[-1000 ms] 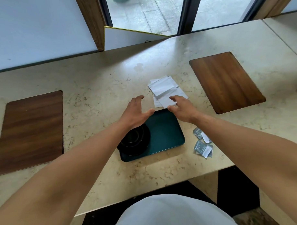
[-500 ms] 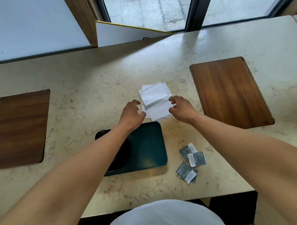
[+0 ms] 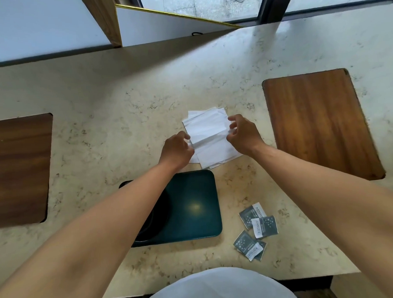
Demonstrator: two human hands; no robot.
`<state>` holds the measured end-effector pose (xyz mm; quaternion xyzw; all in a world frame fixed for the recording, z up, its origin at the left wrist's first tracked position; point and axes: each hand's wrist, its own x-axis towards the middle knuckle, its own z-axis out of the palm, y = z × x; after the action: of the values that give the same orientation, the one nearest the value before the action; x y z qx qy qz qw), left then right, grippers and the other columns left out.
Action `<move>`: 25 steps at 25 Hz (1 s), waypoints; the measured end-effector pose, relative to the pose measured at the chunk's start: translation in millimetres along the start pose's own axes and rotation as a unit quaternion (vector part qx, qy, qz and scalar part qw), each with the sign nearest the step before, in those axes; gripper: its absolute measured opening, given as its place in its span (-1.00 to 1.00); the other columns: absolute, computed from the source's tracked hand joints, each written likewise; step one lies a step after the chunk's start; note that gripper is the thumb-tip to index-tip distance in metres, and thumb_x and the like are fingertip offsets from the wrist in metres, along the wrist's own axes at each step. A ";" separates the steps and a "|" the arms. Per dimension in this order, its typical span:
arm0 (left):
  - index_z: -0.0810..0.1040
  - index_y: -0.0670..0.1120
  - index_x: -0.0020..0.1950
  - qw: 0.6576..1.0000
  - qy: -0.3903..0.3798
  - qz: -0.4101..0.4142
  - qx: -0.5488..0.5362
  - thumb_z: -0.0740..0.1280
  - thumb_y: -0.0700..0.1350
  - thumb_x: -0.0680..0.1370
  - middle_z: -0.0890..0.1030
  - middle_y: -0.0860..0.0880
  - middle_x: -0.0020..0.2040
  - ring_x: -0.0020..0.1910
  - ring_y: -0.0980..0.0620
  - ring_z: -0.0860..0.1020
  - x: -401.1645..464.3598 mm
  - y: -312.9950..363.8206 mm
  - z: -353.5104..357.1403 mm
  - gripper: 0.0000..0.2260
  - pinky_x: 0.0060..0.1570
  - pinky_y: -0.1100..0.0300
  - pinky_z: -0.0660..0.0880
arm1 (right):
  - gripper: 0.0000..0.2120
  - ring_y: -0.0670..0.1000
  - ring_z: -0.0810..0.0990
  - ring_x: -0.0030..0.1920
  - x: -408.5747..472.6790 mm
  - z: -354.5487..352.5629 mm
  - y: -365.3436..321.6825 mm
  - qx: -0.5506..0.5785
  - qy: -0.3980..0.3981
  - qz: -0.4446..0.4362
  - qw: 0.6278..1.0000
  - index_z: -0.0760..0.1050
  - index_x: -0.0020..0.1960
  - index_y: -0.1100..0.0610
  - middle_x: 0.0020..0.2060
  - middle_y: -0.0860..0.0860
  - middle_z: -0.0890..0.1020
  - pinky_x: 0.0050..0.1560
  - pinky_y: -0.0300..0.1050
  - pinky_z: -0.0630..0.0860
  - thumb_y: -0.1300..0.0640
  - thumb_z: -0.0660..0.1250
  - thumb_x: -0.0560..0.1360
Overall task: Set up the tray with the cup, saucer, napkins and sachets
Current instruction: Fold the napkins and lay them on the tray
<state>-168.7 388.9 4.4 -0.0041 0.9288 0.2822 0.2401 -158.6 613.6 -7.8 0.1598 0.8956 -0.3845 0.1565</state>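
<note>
The left hand (image 3: 176, 149) sits at the left edge of the napkins (image 3: 209, 137), fingers (image 3: 186, 135) curled loosely and their tips touching the paper; whether they pinch it or only rest against it cannot be told. The right hand (image 3: 243, 135) sits at the right edge of the same stack, its fingers (image 3: 233, 118) bent and slightly spread, thumb and forefinger close together at the paper's edge, seemingly nipping a fold, though the grip itself is too small to make out. The napkins lie flat on the tabletop (image 3: 122, 102) between the two hands, a loose white stack with creases across it.

Just nearer than the left fingers, under the left forearm, lies the tray (image 3: 193, 207), dark green and bare on its right half. A dark round dish, the saucer (image 3: 153, 221), shows on its left part, mostly hidden by the arm; a cup cannot be told apart from it. Nearer than the right fingers, beside the tray's right edge, the sachets (image 3: 257, 229) lie scattered on the tabletop, some overlapping. A wooden inlay (image 3: 319, 124) lies right of the right hand, and another (image 3: 20, 168) well to the left of the left hand.

Half a second ago both hands hovered short of the napkins' near edge, the left one open; now each has closed in on a side of the stack. The napkins, tray and sachets have not shifted on the tabletop.
</note>
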 end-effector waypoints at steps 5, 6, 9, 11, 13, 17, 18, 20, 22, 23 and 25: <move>0.53 -0.08 0.23 1.000 0.024 0.007 -0.005 0.37 -0.20 0.51 0.63 0.02 -0.11 -0.06 0.00 0.59 10.7 5.1 1.5 -0.71 -0.03 0.10 0.55 | -0.51 0.05 0.57 0.06 10.7 2.3 2.2 0.008 0.003 -0.008 1.000 0.41 0.40 0.15 0.07 0.06 0.59 0.06 -0.18 0.48 0.31 0.28 0.48; 0.53 -0.08 0.22 1.000 0.025 0.007 -0.007 0.39 -0.20 0.50 0.63 0.01 -0.11 -0.08 0.01 0.58 11.5 5.4 3.0 -0.71 -0.05 0.12 0.54 | -0.51 0.04 0.57 0.04 11.6 2.9 2.6 0.011 0.002 -0.009 1.000 0.41 0.40 0.15 0.06 0.06 0.59 0.04 -0.19 0.47 0.31 0.28 0.48; 0.55 -0.10 0.18 0.999 0.029 0.014 0.000 0.41 -0.22 0.48 0.61 -0.03 -0.09 -0.10 0.00 0.56 12.9 5.9 7.4 -0.73 -0.09 0.18 0.48 | -0.51 0.04 0.57 0.00 12.1 4.4 3.1 0.018 -0.001 -0.014 1.000 0.43 0.39 0.15 0.01 0.04 0.59 0.02 -0.20 0.46 0.32 0.29 0.47; 0.55 -0.10 0.16 0.999 0.028 0.017 0.003 0.41 -0.23 0.48 0.60 -0.05 -0.08 -0.10 -0.01 0.55 14.1 6.4 8.6 -0.74 -0.10 0.18 0.47 | -0.53 0.04 0.57 0.00 11.7 5.0 3.1 0.016 -0.001 -0.023 1.000 0.44 0.37 0.16 0.00 0.03 0.60 0.04 -0.18 0.49 0.33 0.30 0.47; 0.56 -0.11 0.14 0.999 0.029 0.021 0.010 0.41 -0.24 0.49 0.60 -0.06 -0.07 -0.10 -0.01 0.55 14.5 6.6 9.2 -0.76 -0.11 0.20 0.44 | -0.57 0.04 0.58 0.01 10.9 5.1 3.2 0.006 0.000 -0.035 0.999 0.47 0.34 0.16 -0.01 0.02 0.60 0.08 -0.15 0.53 0.33 0.30 0.48; 0.63 -0.13 0.07 0.998 0.044 0.030 0.034 0.43 -0.25 0.50 0.58 -0.02 -0.11 -0.17 0.07 0.51 16.6 5.5 10.3 -0.84 -0.20 0.36 0.35 | -0.65 0.02 0.58 -0.02 9.8 3.4 3.8 -0.016 0.018 -0.062 0.998 0.54 0.26 0.17 -0.02 0.02 0.61 0.11 -0.10 0.56 0.34 0.31 0.49; 0.64 -0.13 0.05 0.998 0.046 0.030 0.038 0.43 -0.25 0.50 0.58 0.00 -0.12 -0.19 0.09 0.50 16.5 5.7 10.0 -0.86 -0.23 0.41 0.32 | -0.66 0.02 0.58 -0.02 9.5 3.1 3.7 -0.020 0.019 -0.067 0.997 0.56 0.24 0.16 -0.02 0.02 0.61 0.11 -0.09 0.57 0.34 0.31 0.49; 0.67 -0.13 -0.01 0.998 0.048 0.032 0.039 0.43 -0.24 0.51 0.62 -0.01 -0.13 -0.19 0.10 0.52 16.9 6.6 8.6 -0.91 -0.21 0.41 0.33 | -0.68 0.02 0.59 -0.03 8.7 2.2 3.0 -0.025 0.017 -0.076 0.997 0.56 0.22 0.16 -0.02 0.02 0.62 0.11 -0.08 0.57 0.34 0.32 0.49; 0.70 -0.13 -0.07 0.998 0.047 0.034 0.040 0.42 -0.24 0.51 0.66 -0.03 -0.10 -0.16 0.08 0.54 17.3 7.5 7.8 -0.93 -0.14 0.33 0.38 | -0.69 0.02 0.59 -0.04 7.6 1.5 2.3 -0.026 0.014 -0.082 0.996 0.57 0.21 0.15 -0.03 0.02 0.61 0.10 -0.08 0.58 0.34 0.33 0.49; 0.70 -0.13 -0.09 0.997 0.047 0.036 0.042 0.42 -0.24 0.51 0.66 -0.04 -0.09 -0.15 0.08 0.54 17.3 7.9 7.5 -0.93 -0.13 0.31 0.38 | -0.69 0.02 0.59 -0.04 7.2 1.0 2.1 -0.026 0.013 -0.082 0.996 0.57 0.21 0.15 -0.04 0.02 0.61 0.10 -0.09 0.58 0.34 0.34 0.49; 0.69 -0.13 -0.09 0.997 0.052 0.034 0.045 0.41 -0.23 0.51 0.61 -0.04 -0.08 -0.14 0.07 0.51 17.3 7.5 7.0 -0.93 -0.14 0.32 0.34 | -0.70 0.02 0.59 -0.05 6.5 0.9 2.1 -0.025 0.013 -0.080 0.996 0.57 0.20 0.14 -0.04 0.01 0.61 0.09 -0.09 0.58 0.33 0.34 0.49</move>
<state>-182.0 401.1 -4.5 0.0232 0.9515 0.2473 0.1813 -163.4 615.4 -12.4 0.0885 0.9168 -0.3712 0.1176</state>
